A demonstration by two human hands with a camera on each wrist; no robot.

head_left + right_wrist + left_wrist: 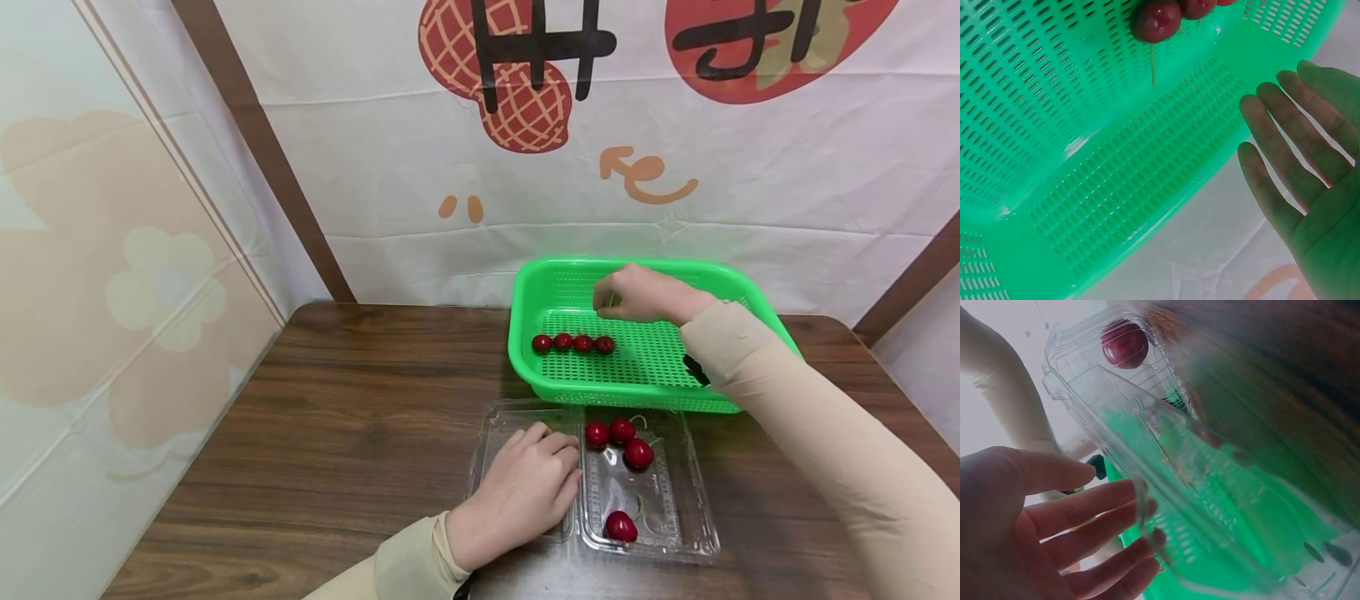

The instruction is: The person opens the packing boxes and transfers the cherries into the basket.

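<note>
Several dark red cherries [583, 343] lie in a row in the green plastic basket [637, 398]; part of that row shows at the top of the right wrist view, where one cherry [1155, 20] has its stem hanging down. Over the back of the basket hovers my right hand [648, 293], its fingers loosely bent and holding nothing. My left hand [521, 492] rests on one half of an open clear plastic clamshell box [701, 508], fingertips touching the plastic. In the box's right half sit three cherries [638, 454] close together and one cherry [621, 527] nearer the front.
Brown wood-grain tabletop [322, 433] stretches left of the box. A printed cloth wall [390, 192] stands right behind the basket, and another printed panel [150, 275] borders the table at the left. The box sits directly in front of the basket.
</note>
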